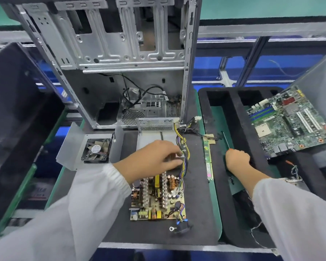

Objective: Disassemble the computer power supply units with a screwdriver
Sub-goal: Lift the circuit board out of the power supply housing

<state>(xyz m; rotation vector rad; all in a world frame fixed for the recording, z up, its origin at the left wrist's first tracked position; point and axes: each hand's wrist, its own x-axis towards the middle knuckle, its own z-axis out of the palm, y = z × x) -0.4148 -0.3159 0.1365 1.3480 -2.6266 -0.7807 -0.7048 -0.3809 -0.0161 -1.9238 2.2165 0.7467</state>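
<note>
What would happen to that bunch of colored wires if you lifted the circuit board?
The wire bundle would probably flop and dangle, since it already curves loosely. It may drag, because its far end runs toward the metal casing. The circuit board itself looks stiff and flat.

Matt black foam mat [196, 213], bare dull metal case [105, 46]

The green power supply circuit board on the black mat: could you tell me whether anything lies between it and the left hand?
Nothing separate. The left hand already rests over the far end of the green power supply circuit board; only the board's own bundle of coloured wires runs beside the fingers.
</note>
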